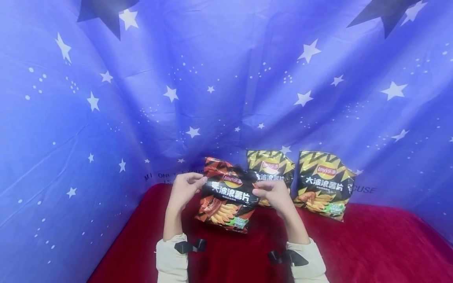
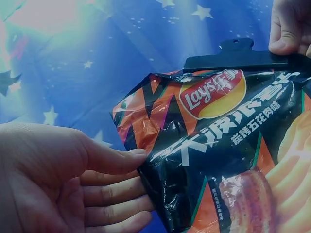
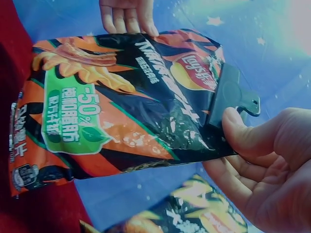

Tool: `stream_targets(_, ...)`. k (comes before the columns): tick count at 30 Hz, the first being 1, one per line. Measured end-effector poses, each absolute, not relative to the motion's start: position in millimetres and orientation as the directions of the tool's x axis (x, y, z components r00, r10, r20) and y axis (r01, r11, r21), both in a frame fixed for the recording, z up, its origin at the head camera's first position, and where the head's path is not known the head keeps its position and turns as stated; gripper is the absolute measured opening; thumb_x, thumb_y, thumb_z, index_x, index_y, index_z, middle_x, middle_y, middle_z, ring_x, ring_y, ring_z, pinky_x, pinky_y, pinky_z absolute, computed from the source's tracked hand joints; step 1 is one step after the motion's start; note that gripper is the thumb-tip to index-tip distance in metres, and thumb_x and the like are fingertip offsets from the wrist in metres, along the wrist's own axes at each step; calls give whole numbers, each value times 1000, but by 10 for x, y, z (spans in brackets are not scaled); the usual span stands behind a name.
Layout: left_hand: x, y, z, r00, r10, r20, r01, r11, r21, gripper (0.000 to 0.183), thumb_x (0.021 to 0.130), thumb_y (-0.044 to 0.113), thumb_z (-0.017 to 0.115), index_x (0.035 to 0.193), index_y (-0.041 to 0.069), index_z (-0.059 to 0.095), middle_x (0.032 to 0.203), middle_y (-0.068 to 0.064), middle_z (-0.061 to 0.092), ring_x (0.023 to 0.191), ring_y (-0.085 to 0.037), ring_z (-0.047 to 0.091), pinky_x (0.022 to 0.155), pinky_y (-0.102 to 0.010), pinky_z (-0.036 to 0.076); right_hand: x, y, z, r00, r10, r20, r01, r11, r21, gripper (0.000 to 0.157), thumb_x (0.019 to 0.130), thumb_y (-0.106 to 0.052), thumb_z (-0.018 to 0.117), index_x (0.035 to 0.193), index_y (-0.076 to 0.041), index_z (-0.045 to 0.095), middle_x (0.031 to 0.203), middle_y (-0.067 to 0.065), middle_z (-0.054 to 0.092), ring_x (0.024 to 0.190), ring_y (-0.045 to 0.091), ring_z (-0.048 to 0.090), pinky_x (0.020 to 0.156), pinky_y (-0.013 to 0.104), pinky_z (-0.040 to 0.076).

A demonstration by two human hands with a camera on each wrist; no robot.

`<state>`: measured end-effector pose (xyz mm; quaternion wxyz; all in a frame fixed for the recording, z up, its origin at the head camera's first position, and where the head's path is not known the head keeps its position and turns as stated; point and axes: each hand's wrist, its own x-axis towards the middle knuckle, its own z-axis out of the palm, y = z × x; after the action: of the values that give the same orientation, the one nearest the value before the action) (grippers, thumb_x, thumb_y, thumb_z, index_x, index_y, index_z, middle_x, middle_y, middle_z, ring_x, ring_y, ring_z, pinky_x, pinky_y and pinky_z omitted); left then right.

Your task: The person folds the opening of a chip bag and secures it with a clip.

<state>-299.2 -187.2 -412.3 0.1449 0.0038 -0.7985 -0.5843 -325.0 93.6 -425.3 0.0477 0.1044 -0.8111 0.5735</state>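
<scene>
A red-and-black bag of potato chips (image 1: 226, 196) is held up between both hands, its printed front showing. A black clip (image 2: 233, 60) is clamped across its top edge, plain in both wrist views. My left hand (image 1: 185, 190) pinches the bag's left edge, thumb in front and fingers behind. On the opposite side my right hand (image 1: 275, 193) grips the bag's upper corner. In the right wrist view, the right thumb (image 3: 234, 127) lies against the end of the clip, while the other fingers are partly hidden behind the bag.
Two yellow-and-black chip bags stand behind and to the right: one (image 1: 270, 163) partly covered by the right hand and the held bag, the other (image 1: 323, 186) farther right. A red cloth (image 1: 382, 243) covers the table. Blue star-printed fabric (image 1: 226, 70) hangs behind.
</scene>
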Motion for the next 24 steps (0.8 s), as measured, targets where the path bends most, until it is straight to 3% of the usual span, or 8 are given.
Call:
stream_targets(4, -2927, -1942, -4048, -942, -215, 259, 186, 308, 933, 23, 92, 10, 74, 107, -8, 75, 102, -25, 76, 85, -25, 75, 76, -39, 63, -3197, 818, -4203, -978, -102, 181, -201, 260, -944, 28, 85, 1, 77, 110, 12, 73, 111, 27, 73, 94, 18, 72, 76, 17, 56)
stream_targets(12, -2824, -2086, -3925, -901, -329, 282, 185, 295, 937, 22, 91, 13, 77, 105, -4, 76, 98, -21, 77, 72, -5, 65, 65, -19, 55, -3182, 584, -4123, -984, -115, 135, -153, 173, -973, 31, 85, -2, 78, 114, 8, 73, 117, 23, 73, 84, 10, 72, 75, 22, 60)
stream_targets(18, -2755, -2193, -3895, -863, -405, 302, 164, 342, 925, 22, 90, 16, 78, 104, -1, 77, 93, -18, 78, 70, -4, 63, 65, -18, 52, -3207, 428, -4062, -977, -161, 141, -163, 136, -977, 30, 86, -2, 77, 114, 9, 72, 114, 24, 74, 82, 13, 73, 77, 28, 62)
stream_targets(24, -2667, -2319, -3871, -835, -453, 312, 110, 418, 902, 22, 91, 20, 77, 105, 3, 78, 98, -18, 78, 82, -6, 65, 79, -23, 49, -3207, 250, -4045, -973, -201, 112, -134, 100, -986, 29, 86, -1, 76, 113, 9, 72, 112, 25, 74, 79, 17, 75, 79, 34, 63)
